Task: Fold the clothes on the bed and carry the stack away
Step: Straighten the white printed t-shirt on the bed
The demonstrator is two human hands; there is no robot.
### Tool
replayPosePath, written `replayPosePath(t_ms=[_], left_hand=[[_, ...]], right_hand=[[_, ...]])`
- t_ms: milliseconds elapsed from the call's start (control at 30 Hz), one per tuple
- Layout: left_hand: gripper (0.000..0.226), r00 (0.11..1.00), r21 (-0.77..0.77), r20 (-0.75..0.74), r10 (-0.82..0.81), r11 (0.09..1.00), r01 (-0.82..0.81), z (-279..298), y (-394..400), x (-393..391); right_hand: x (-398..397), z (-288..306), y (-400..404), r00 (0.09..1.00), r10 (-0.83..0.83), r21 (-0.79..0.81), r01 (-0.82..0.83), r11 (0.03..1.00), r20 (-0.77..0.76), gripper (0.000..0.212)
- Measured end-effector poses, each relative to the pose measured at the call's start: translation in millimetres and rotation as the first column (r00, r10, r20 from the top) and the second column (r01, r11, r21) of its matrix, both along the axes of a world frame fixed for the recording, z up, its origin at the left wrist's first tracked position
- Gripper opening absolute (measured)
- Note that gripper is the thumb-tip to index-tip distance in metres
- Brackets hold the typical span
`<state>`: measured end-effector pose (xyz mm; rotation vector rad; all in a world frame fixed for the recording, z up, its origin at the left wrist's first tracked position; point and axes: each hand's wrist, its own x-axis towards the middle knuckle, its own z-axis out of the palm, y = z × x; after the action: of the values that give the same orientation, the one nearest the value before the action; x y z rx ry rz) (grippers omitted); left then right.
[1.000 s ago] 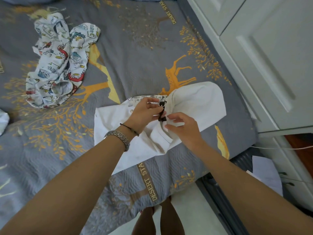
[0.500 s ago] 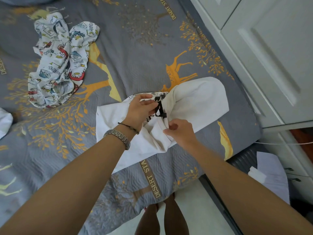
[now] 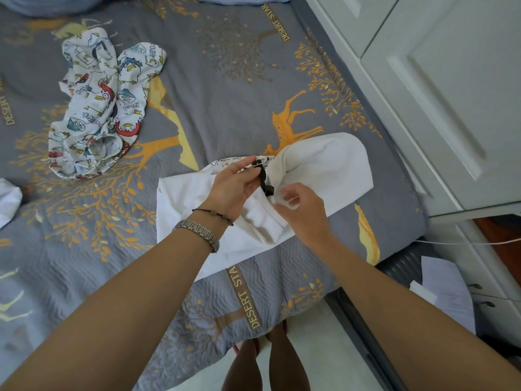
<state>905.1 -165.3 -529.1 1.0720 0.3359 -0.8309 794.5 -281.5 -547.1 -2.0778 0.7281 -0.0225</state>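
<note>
I note a white cloth edge (image 3: 8,200) at the far left of the bed (image 3: 225,88), well left of the white garment (image 3: 324,170). A cartoon-print garment (image 3: 98,108) lies crumpled on the grey patterned bedspread, up and left of the white garment. The white garment lies near the bed's right edge. My left hand (image 3: 234,187), wearing a metal watch (image 3: 200,232), pinches a black strap (image 3: 262,176) at the white garment's top fold. My right hand (image 3: 303,210) is just right of the strap, fingers loosely curled over the white fabric; grip unclear. White cabinet doors (image 3: 437,94) stand right of the garment.
</note>
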Motion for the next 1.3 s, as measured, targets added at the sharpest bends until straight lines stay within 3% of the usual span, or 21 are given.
replayPosePath(t_ms=[100,233,400,467,533,633,700,767,833,1033,1167,1300], left_hand=[[0.030,0.999,-0.014,0.038,-0.021,1.000,0.022,1,1,-7],[0.021,0.999,-0.043,0.021,-0.029,0.999,0.030,3,4,-13],[0.022,0.998,-0.043,0.050,-0.044,0.998,0.046,3,9,-17],[0.021,0.989,0.022,0.110,-0.100,0.995,0.098,3,11,-18],[0.022,0.949,0.204,0.227,-0.221,0.963,0.175,3,10,-18],[0.029,0.775,0.481,0.464,-0.430,0.856,0.188,4,5,-13],[0.039,0.553,0.593,0.597,-0.581,0.784,0.183,4,1,-6],[0.042,0.308,0.679,0.635,-0.709,0.702,0.215,5,-4,1],[0.034,0.204,0.709,0.621,-0.757,0.653,0.266,6,-10,5],[0.015,0.255,0.688,0.590,-0.766,0.642,0.339,4,-31,1],[0.013,0.289,0.666,0.609,-0.739,0.674,0.319,-4,-38,-3],[0.014,0.253,0.658,0.615,-0.747,0.663,0.358,-10,-44,-2]], right_hand=[[8,10,4,0.994,0.024,0.069,-0.032,0.997,0.105,0.034],[16,16,5,0.985,0.142,0.077,-0.150,0.986,0.101,0.021],[13,19,-2,0.980,0.127,0.000,-0.128,0.992,0.151,0.010],[12,19,-5,0.986,0.098,0.005,-0.099,0.995,0.132,0.011],[10,19,-8,0.986,0.097,-0.010,-0.097,0.995,0.133,0.010],[6,23,-14,0.980,0.128,-0.042,-0.124,0.991,0.150,0.005],[3,22,-21,0.977,0.155,-0.059,-0.147,0.987,0.147,0.010],[-1,22,-29,0.977,0.156,-0.034,-0.153,0.988,0.144,0.013],[-5,21,-36,0.981,0.116,0.009,-0.119,0.993,0.153,0.016],[-14,19,-43,0.982,-0.138,0.236,0.105,0.966,0.127,0.013],[-16,11,-37,0.944,-0.330,0.448,0.282,0.849,0.030,0.015],[-17,-1,-29,0.918,-0.395,0.594,0.335,0.731,-0.032,0.020]])
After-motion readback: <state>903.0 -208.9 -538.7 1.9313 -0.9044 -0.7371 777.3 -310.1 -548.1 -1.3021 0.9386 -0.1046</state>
